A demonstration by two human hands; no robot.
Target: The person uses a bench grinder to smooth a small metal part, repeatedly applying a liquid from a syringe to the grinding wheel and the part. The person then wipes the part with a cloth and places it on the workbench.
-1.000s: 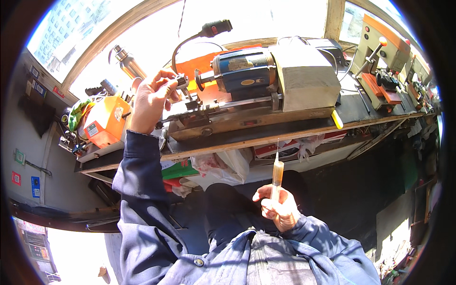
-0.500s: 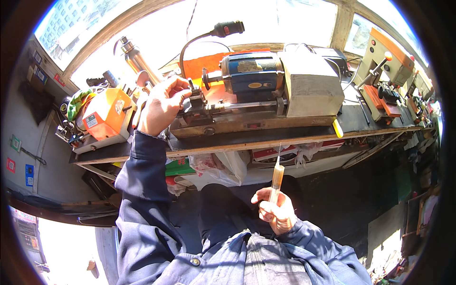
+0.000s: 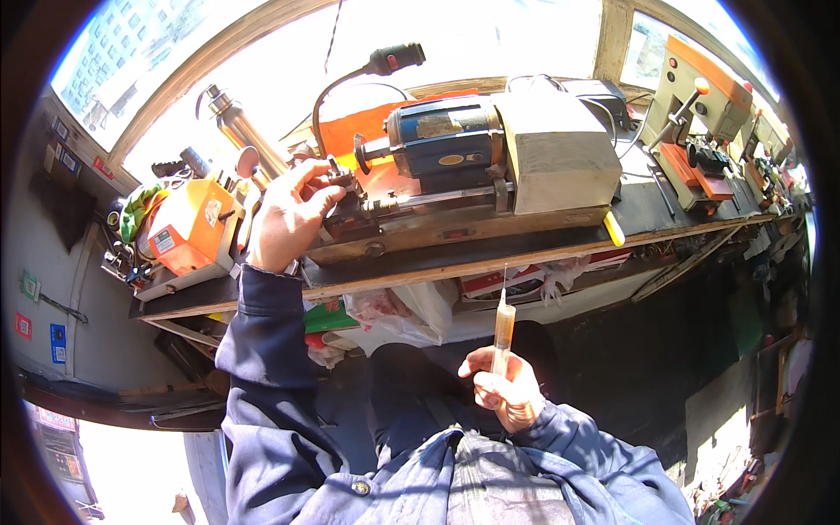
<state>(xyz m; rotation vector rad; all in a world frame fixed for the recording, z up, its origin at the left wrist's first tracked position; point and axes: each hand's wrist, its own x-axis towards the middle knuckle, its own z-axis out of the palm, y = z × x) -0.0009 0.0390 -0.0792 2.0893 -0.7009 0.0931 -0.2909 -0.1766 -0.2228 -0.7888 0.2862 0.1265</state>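
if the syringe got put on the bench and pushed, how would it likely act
The syringe in the right hand would probably roll, as it looks round and tubular. Its long, thin needle may bend if it catches something. It seems light, being held upright in one hand.

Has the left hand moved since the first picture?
Yes. Judged against the blue motor, the left hand has moved lower in the view.
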